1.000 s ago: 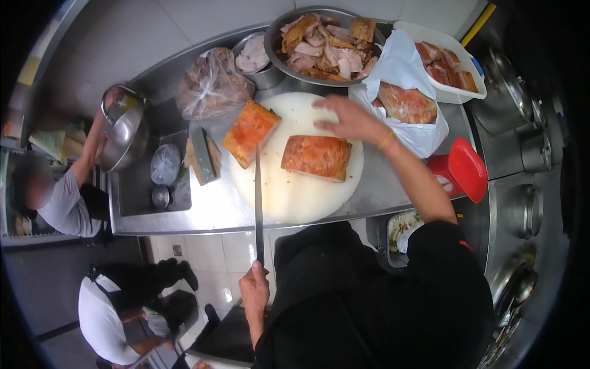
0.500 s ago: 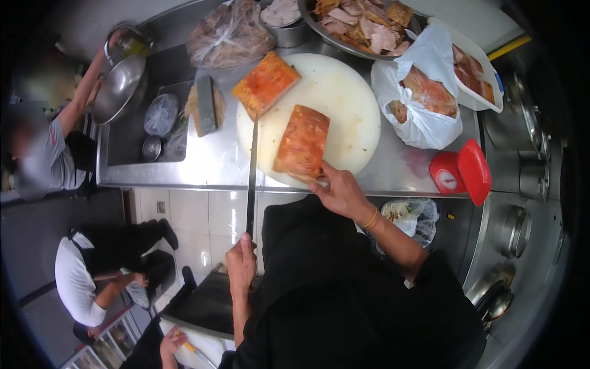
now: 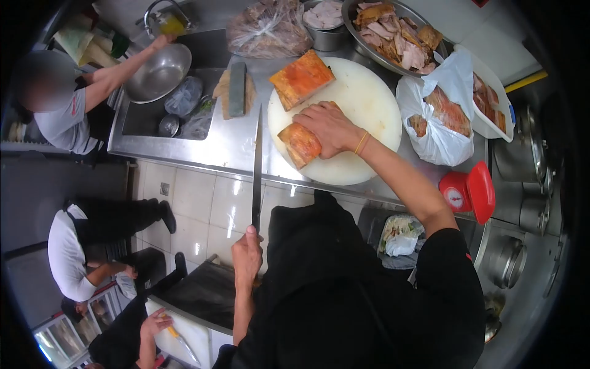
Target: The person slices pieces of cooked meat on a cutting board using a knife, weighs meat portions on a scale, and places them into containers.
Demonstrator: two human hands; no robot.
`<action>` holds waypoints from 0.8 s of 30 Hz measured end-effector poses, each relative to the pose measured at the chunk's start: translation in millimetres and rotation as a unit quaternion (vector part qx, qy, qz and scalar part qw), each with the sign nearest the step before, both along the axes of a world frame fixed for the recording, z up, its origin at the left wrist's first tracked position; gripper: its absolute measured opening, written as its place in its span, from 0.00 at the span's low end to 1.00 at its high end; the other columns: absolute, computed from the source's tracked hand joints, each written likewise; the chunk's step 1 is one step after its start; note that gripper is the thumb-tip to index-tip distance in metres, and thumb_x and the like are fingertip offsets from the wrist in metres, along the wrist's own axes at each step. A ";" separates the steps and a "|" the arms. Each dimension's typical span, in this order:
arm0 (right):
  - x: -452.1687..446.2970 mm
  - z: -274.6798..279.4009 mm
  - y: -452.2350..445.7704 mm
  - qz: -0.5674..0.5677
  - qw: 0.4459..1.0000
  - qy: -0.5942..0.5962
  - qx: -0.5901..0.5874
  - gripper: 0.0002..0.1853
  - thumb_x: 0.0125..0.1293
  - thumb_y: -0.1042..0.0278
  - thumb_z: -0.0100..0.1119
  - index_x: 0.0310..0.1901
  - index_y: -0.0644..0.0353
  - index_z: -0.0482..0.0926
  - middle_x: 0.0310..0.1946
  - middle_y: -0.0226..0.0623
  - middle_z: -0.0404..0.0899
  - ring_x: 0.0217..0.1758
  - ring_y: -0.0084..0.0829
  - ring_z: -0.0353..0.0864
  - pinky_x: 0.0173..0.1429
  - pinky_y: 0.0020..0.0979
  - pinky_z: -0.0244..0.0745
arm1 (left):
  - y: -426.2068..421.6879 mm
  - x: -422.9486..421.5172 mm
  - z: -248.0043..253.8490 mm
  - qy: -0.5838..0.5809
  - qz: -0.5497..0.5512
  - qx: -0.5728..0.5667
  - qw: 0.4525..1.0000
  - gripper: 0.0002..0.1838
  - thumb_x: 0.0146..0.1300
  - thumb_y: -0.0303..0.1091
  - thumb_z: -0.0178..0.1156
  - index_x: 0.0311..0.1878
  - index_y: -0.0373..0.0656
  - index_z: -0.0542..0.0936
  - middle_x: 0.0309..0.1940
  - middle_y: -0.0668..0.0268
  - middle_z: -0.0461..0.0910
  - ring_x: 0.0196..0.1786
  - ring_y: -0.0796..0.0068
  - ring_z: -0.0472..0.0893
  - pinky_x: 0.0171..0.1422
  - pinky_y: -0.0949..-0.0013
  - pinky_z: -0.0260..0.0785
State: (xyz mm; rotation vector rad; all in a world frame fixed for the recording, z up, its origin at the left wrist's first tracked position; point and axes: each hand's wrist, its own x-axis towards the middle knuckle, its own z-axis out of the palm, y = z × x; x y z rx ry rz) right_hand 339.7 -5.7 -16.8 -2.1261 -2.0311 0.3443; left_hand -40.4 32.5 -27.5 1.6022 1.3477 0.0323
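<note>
Here, a browned slab of meat sits on the round white board, left of its middle. The right hand lies over it from above, fingers close together and curled across the top, gripping it. Just beyond, a second slab rests near the board's far left edge.

The left hand is closed round the handle of a long knife, well apart from the meat; the blade points away from the body, its tip over the metal desk, just left of the board. Whether the tip touches the desk I cannot tell.

Left of the board, a grey block lies on a brown sheet. Behind stand a clear bag of meat, a small metal pot and a large bowl of cut meat. To the right are a white plastic bag round more meat, a white tub and a red scale. Over the sink, a co-worker holds a metal basin.
</note>
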 end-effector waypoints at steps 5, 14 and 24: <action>-12.5 -3.5 -27.5 -0.138 0.990 0.006 0.003 0.43 0.31 0.59 0.74 0.58 0.57 0.76 0.48 0.38 0.76 0.57 0.42 0.74 0.60 0.41 0.67 | -5.6 -5.5 -3.5 -0.011 -0.016 0.011 1.000 0.36 0.78 0.58 0.46 0.36 0.29 0.84 0.21 0.50 0.79 0.28 0.60 0.80 0.42 0.59 0.72; -26.7 18.0 -63.3 -0.304 0.946 0.085 -0.073 0.40 0.32 0.55 0.76 0.54 0.59 0.80 0.47 0.42 0.78 0.54 0.47 0.78 0.58 0.41 0.73 | -5.9 14.4 3.9 -0.016 -0.092 0.039 0.995 0.33 0.78 0.56 0.45 0.34 0.31 0.81 0.24 0.43 0.78 0.31 0.38 0.79 0.40 0.48 0.70; -22.0 3.0 -57.8 -0.343 0.939 0.000 -0.004 0.42 0.37 0.56 0.73 0.60 0.60 0.76 0.56 0.50 0.77 0.59 0.49 0.76 0.60 0.43 0.71 | 3.2 30.1 13.2 -0.027 -0.135 0.045 0.989 0.34 0.78 0.58 0.42 0.35 0.32 0.80 0.28 0.37 0.79 0.39 0.29 0.78 0.43 0.41 0.69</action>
